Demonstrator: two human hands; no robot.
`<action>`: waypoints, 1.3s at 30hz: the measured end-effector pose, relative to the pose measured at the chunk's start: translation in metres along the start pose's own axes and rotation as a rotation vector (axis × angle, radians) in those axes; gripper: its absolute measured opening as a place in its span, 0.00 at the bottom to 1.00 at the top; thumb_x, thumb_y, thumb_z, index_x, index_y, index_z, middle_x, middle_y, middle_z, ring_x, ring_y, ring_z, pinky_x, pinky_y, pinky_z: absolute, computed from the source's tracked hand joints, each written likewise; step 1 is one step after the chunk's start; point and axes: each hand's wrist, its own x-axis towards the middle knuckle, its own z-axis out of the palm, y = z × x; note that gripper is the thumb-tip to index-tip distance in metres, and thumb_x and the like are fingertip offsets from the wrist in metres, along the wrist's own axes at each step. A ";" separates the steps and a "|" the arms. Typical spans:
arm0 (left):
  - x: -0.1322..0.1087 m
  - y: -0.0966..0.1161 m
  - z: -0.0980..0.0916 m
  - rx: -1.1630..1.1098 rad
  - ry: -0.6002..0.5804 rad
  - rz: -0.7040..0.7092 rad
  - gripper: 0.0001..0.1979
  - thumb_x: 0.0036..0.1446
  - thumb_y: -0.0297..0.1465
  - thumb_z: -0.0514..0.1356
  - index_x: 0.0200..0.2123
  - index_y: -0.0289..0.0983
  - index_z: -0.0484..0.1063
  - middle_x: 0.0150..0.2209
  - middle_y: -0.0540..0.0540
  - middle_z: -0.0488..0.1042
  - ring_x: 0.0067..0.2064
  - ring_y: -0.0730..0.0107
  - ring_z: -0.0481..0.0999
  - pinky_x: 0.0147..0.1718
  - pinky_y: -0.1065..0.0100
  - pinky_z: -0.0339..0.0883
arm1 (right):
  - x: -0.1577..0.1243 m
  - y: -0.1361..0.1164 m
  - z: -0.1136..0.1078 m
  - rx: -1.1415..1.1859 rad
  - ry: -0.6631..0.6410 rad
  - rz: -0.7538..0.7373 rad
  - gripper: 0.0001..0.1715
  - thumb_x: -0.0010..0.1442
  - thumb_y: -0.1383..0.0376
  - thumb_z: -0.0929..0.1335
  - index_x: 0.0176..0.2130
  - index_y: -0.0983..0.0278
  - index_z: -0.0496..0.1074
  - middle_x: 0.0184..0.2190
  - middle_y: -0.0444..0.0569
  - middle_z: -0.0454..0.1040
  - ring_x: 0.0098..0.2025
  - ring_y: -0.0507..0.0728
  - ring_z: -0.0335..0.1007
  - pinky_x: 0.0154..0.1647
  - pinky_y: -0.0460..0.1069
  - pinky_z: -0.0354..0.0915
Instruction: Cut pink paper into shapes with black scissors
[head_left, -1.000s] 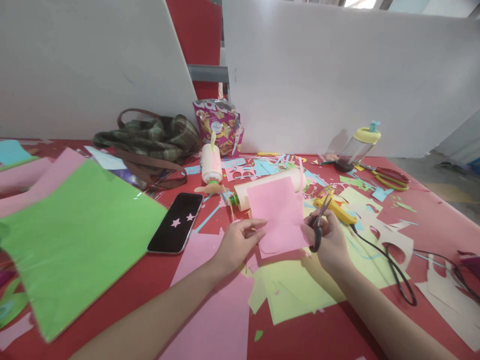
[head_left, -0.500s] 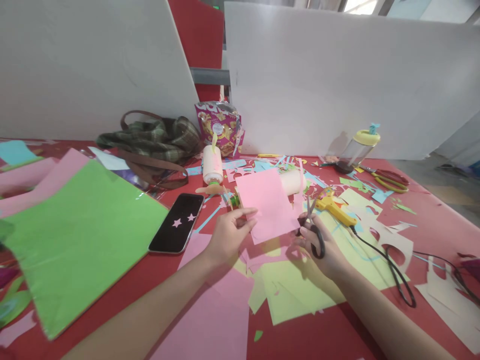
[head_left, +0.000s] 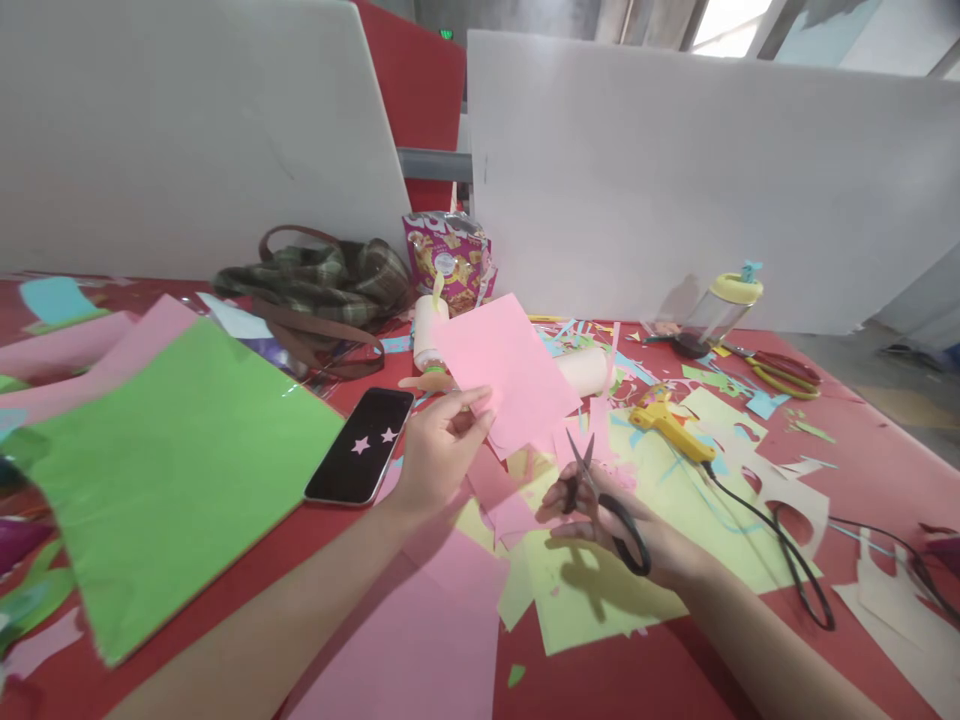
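Observation:
My left hand (head_left: 442,445) pinches the lower left edge of a pink paper sheet (head_left: 510,370), which is held up over the table. In my right hand (head_left: 615,525) are black-handled scissors (head_left: 587,475), their blades slightly apart and pointing up, below the sheet and not touching it. Yellow-green paper (head_left: 600,600) lies under my right hand. More pink paper (head_left: 420,630) lies between my forearms. A black phone (head_left: 360,450) with two small pink stars on it rests left of my left hand.
A yellow glue gun (head_left: 675,430) with a black cord lies right of my right hand. Green sheet (head_left: 172,460) at left. Behind are white rolls (head_left: 585,371), a snack bag (head_left: 450,260), a plaid bag (head_left: 322,280), a jar (head_left: 716,315) and pliers (head_left: 784,372).
The pink sheet has moved left and up and turned in my left hand. My right hand with the scissors has moved left and down, away from the sheet. The view has shifted slightly.

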 end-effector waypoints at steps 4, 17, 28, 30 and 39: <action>-0.006 0.005 0.001 0.019 -0.011 0.079 0.13 0.47 0.30 0.58 0.38 0.33 0.71 0.36 0.44 0.74 0.32 0.70 0.74 0.32 0.71 0.70 | -0.003 0.001 0.003 -0.027 -0.095 0.016 0.19 0.52 0.60 0.65 0.44 0.60 0.58 0.40 0.51 0.60 0.46 0.57 0.59 0.46 0.58 0.57; -0.015 0.016 0.003 0.032 -0.029 0.222 0.11 0.48 0.27 0.57 0.37 0.34 0.71 0.34 0.45 0.74 0.30 0.73 0.74 0.28 0.76 0.71 | -0.003 0.005 0.005 -0.043 -0.185 0.063 0.21 0.55 0.62 0.64 0.48 0.62 0.56 0.43 0.56 0.63 0.47 0.60 0.61 0.42 0.57 0.60; -0.017 0.019 0.004 0.072 -0.034 0.255 0.10 0.47 0.27 0.58 0.36 0.34 0.71 0.33 0.45 0.75 0.29 0.74 0.74 0.26 0.77 0.71 | -0.004 0.004 0.009 -0.056 -0.216 0.052 0.16 0.57 0.65 0.62 0.46 0.62 0.56 0.41 0.55 0.66 0.45 0.57 0.65 0.41 0.55 0.62; -0.018 0.018 0.004 0.065 -0.036 0.251 0.11 0.47 0.27 0.58 0.36 0.34 0.71 0.33 0.45 0.75 0.29 0.74 0.74 0.27 0.77 0.71 | -0.004 0.004 0.009 -0.073 -0.211 0.055 0.15 0.57 0.65 0.62 0.45 0.63 0.56 0.39 0.54 0.67 0.43 0.56 0.66 0.40 0.54 0.63; -0.015 0.018 0.001 0.065 -0.047 0.238 0.11 0.48 0.27 0.58 0.37 0.34 0.71 0.33 0.45 0.75 0.29 0.75 0.74 0.27 0.77 0.71 | -0.003 0.004 0.009 -0.127 -0.139 0.064 0.15 0.55 0.63 0.64 0.41 0.63 0.56 0.35 0.52 0.69 0.39 0.56 0.69 0.34 0.51 0.65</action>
